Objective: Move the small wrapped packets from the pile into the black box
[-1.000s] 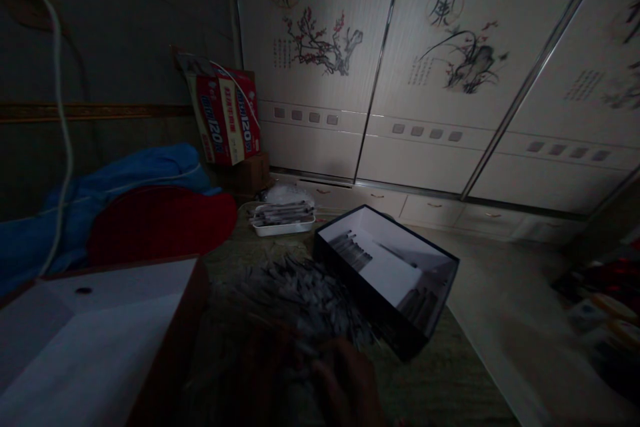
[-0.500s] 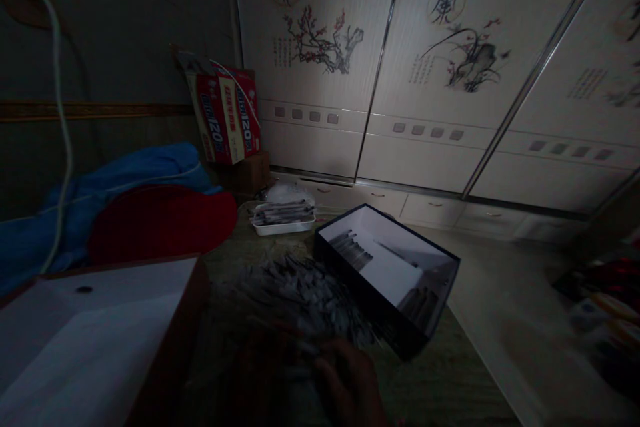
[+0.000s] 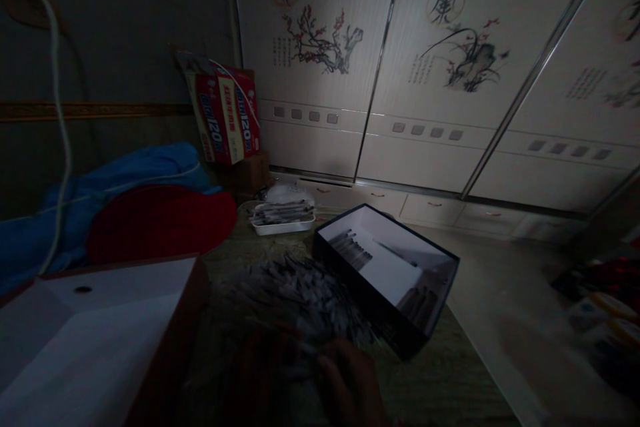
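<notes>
The scene is very dark. A heap of thin grey stick-like pieces (image 3: 305, 293) lies on the table in front of me. My right hand (image 3: 350, 383) rests at the near edge of the heap, fingers curled among the pieces. My left hand (image 3: 263, 367) is a dim shape beside it, also at the heap. What either hand holds is hidden by the dark. A black box with a white inside (image 3: 395, 267) sits right of the heap, with a few sticks lying in it.
A large open brown box with a white inside (image 3: 90, 333) fills the near left. A small white tray of sticks (image 3: 283, 217) sits at the back. Red and blue cloth (image 3: 150, 213) lies left, a red carton (image 3: 227, 117) behind, painted wardrobe doors (image 3: 425, 80) beyond.
My hands shift slightly at the near edge of the heap; nothing else has moved.
</notes>
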{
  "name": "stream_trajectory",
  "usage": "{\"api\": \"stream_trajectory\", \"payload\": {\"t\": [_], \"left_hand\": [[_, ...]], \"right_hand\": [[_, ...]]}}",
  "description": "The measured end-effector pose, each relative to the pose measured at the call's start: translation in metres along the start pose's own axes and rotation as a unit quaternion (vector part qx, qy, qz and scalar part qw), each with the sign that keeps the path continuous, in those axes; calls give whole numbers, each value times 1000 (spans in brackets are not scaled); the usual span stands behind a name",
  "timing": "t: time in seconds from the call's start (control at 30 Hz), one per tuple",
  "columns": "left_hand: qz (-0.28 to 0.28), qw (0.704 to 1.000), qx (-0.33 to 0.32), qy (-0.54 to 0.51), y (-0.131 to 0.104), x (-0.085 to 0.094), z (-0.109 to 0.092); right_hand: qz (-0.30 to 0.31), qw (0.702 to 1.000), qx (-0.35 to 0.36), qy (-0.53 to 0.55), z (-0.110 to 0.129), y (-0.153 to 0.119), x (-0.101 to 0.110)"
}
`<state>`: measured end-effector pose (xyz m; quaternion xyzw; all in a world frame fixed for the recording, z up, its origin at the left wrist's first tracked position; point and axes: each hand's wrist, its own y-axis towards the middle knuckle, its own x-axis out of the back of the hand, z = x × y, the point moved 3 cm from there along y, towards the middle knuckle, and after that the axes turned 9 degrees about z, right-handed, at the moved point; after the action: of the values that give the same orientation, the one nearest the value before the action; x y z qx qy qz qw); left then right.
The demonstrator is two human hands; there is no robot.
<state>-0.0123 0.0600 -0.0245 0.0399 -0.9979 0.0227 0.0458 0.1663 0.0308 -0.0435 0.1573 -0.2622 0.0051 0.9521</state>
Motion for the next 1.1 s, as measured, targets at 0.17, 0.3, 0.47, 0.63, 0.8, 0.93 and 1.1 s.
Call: {"api": "stream_trajectory", "payload": {"t": [0.17, 0.3, 0.47, 0.63, 0.8, 0.93, 1.1], "left_hand": [[-16, 1000, 24, -4, 0, 3, 9], [0, 1000, 6, 4, 1, 5, 10], [-6, 1000, 1, -7, -3, -1, -3], [-2, 1000, 10, -15, -10, -6, -20], [-6, 1000, 19, -16, -11, -7, -28], [-16, 1000, 11, -22, -11, -7, -31], [-12, 999, -1, -34, -11, -8, -31]], "right_hand": [[-19, 999, -32, 17, 7, -5, -4], [-60, 997, -46, 10, 13, -6, -5], [-40, 999, -26, 13, 9, -3, -3], [-37, 998, -46, 9, 3, -5, -5], [-40, 999, -29, 11, 4, -4, -5], [1, 999, -32, 15, -1, -2, -5], [-34, 998, -41, 18, -8, -7, -7]]}}
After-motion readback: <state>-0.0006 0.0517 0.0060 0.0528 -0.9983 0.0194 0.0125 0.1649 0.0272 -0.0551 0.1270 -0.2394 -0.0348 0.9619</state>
